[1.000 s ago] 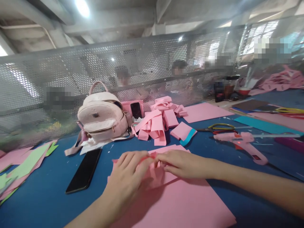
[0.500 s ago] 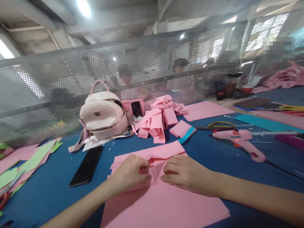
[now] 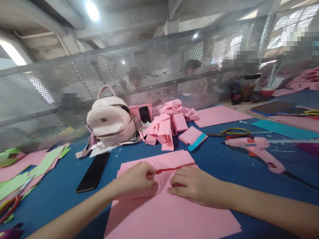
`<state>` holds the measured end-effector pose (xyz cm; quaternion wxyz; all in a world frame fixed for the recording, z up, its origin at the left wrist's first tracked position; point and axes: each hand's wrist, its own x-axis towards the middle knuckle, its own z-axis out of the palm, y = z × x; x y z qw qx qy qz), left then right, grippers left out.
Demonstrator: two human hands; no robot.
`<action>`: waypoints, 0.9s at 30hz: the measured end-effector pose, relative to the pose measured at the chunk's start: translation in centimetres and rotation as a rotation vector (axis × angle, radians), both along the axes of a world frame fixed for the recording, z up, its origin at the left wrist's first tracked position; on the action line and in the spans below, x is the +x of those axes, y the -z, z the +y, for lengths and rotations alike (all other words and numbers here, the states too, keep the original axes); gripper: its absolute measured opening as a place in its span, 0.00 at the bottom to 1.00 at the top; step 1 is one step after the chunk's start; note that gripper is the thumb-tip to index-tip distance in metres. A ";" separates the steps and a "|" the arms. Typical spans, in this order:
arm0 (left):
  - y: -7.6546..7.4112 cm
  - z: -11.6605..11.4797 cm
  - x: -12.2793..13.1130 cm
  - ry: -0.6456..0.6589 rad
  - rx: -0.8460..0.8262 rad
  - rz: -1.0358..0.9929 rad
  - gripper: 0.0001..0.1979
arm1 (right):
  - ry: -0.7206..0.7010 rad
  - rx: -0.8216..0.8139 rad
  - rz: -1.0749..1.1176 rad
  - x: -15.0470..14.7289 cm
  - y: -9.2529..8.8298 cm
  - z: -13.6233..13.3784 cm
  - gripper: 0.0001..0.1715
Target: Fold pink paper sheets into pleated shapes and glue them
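Pink paper sheets [image 3: 171,215] lie stacked in front of me on the blue table. On top of them is a folded pink paper [image 3: 161,182] with creases and a raised flap between my hands. My left hand [image 3: 139,179] is closed on its left part, thumb and fingers pinched together. My right hand [image 3: 189,184] presses on the right part with curled fingers, the fingertips close to the middle crease. The exact grip under the right fingers is partly hidden.
A black phone [image 3: 93,172] and a pale backpack [image 3: 112,121] are at left. Folded pink pieces [image 3: 161,129] lie behind the stack. At right are a pink glue gun [image 3: 259,149] and yellow-handled scissors [image 3: 235,132]. Red-handled scissors [image 3: 12,205] lie far left. A perforated metal screen [image 3: 154,66] stands behind.
My right hand has moved slightly down and left, flattening a little over the pink paper. My left hand stays pinched at nearly the same spot. The camera view has shifted slightly.
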<state>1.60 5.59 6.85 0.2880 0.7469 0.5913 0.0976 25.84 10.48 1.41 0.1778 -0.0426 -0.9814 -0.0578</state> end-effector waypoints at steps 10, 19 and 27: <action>0.2 1.1 0.2 0.041 -0.119 -0.085 0.12 | -0.027 0.035 0.071 0.6 0.1 0.1 0.13; 0.7 0.9 0.9 -0.050 -0.070 -0.187 0.10 | 0.177 -0.284 0.420 1.2 -1.3 0.2 0.01; 0.3 -0.9 1.0 -0.211 0.063 -0.402 0.08 | 0.582 -0.917 0.953 1.4 -1.9 0.8 0.21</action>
